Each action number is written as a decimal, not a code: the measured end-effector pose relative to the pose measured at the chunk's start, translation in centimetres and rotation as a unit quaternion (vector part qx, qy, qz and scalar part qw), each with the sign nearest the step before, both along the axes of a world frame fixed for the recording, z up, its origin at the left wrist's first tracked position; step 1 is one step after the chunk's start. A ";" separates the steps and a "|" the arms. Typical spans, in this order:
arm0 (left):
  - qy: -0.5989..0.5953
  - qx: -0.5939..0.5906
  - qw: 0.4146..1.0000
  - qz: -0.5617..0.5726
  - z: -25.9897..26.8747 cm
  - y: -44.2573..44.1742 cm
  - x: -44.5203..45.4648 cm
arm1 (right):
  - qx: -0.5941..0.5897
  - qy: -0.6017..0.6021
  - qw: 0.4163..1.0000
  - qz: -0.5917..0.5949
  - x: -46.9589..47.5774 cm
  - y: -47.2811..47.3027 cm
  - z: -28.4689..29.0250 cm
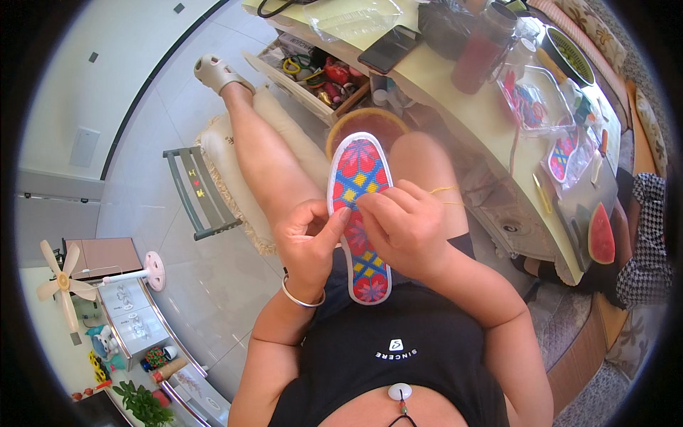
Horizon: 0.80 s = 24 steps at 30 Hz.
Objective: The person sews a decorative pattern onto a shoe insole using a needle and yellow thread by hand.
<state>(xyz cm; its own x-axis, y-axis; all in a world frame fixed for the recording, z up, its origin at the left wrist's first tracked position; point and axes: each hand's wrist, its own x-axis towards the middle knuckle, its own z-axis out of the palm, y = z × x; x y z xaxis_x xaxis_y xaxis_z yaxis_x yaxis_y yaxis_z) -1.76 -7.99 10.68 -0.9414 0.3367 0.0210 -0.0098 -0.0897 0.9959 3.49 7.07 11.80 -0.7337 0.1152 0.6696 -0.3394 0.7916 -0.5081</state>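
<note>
An insole (368, 229) with a white rim, covered in red, blue and yellow stitched patterns, is held up over my lap. My left hand (312, 235) grips its left edge, the thumb lying on the patterned face. On the upper middle of that face, the curled fingers of my right hand (408, 227) are pinched together. Yellow thread (444, 189) trails from behind the right hand across my thigh. My right fingertips are partly hidden, and no needle can be made out.
At right, a table (427, 99) bears a phone (389, 49), a bottle (483, 48), a plastic box of thread (533, 101), another insole (563, 155), a yellow-handled tool (541, 193), a knife (600, 155) and watermelon (602, 234). Ahead are an open drawer (304, 96) and an orange-rimmed bin (368, 115).
</note>
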 end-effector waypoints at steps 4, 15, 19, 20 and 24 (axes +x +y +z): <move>0.021 0.013 1.000 0.002 0.1 0.1 0.1 | -0.003 -0.006 1.000 -0.004 0.0 -0.1 0.0; 0.168 -0.044 0.985 0.011 -1.0 0.0 0.1 | 0.013 -0.010 1.000 -0.008 0.2 -0.2 0.1; 0.283 -0.098 0.954 0.021 -0.6 0.1 0.3 | 0.018 -0.005 1.000 0.004 0.0 -0.4 -0.3; 0.294 -0.093 0.951 0.028 -0.7 0.2 0.3 | 0.015 -0.001 1.000 0.009 -0.1 -0.5 -0.4; 0.294 -0.120 0.947 0.044 -0.1 0.3 0.1 | -0.077 -0.018 0.997 0.015 0.4 -0.6 -0.1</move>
